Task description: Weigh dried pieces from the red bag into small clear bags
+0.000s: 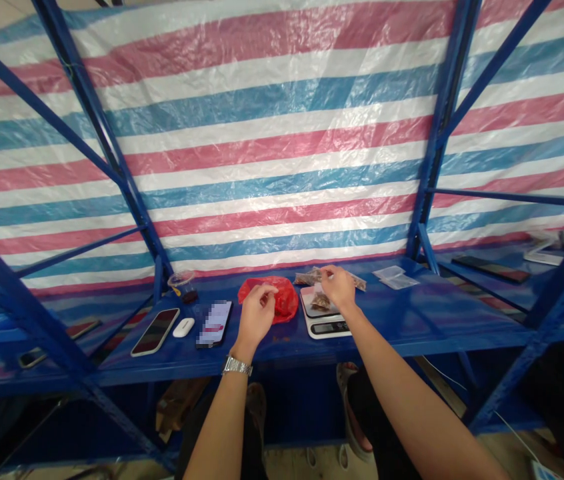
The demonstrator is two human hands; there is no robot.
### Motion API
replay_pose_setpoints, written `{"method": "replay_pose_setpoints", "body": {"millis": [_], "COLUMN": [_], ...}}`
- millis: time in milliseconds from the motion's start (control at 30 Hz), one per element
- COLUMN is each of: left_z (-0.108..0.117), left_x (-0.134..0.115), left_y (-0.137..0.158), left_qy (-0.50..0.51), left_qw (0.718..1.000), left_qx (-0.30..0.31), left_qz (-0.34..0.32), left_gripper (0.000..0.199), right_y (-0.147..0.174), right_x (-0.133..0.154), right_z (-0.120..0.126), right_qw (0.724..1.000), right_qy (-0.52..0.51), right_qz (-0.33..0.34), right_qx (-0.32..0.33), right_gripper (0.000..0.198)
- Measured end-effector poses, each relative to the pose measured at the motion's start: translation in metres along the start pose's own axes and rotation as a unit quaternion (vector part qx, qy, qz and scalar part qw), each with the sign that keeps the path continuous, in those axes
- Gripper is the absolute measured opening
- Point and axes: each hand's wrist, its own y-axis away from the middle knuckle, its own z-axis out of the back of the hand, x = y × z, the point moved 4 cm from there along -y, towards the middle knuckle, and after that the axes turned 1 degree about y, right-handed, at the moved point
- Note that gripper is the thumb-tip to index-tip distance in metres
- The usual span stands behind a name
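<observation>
My left hand [260, 308], with a metal watch on its wrist, is over the red plastic bag [287, 301]. Its fingers are curled into a pinch, and whatever they hold is too small to make out. On the pan of the white kitchen scale [316, 329] rests a small clear plastic bag [320, 301] with brown bits in it. My right hand [339, 287] is closed at the upper end of this bag, its fingertips partly hidden. Behind the scale lie filled clear bags [308, 277] of similar brown bits.
Flat clear bags [395, 277] lie to the right. Leftward are a phone with a lit screen [215, 323], a white earbud case [183, 327], a dark-screened phone [156, 332] and a plastic cup [183, 287]. Blue rack posts [425, 167] flank the blue shelf [442, 320].
</observation>
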Motion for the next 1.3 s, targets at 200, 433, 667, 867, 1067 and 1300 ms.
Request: {"method": "replay_pose_setpoints", "body": {"millis": [200,433,667,867,1067,1300], "left_z": [0.011,0.005,-0.015,-0.014,0.014,0.037], "left_x": [0.01,0.016,0.006,0.006,0.014,0.036], "left_y": [0.007,0.005,0.01,0.007,0.007,0.014], "left_qy": [-0.01,-0.003,-0.072,-0.105,-0.087,-0.182], "left_qw": [1.0,1.0,0.997,0.994,0.984,0.944], "left_qx": [0.02,0.002,-0.028,-0.033,-0.136,-0.221], "left_qz": [0.006,-0.002,-0.013,0.003,0.081,0.163], "left_gripper": [0.02,0.018,0.063,0.022,0.006,0.025], "right_y": [0.009,0.003,0.014,0.04,0.035,0.046], "right_x": [-0.01,-0.007,0.056,0.095,0.095,0.09], "right_z": [-0.008,-0.017,-0.031,-0.047,-0.064,-0.097], "right_qw": [0.986,0.995,0.896,0.818,0.899,0.935], "right_qy": [0.151,0.062,-0.395,-0.5,-0.365,-0.055], "right_qz": [-0.05,-0.016,0.123,0.117,0.168,0.291], "right_qx": [0.057,0.082,0.16,0.26,0.173,0.193], "right_gripper": [0.037,0.029,0.029,0.034,0.026,0.019]}}
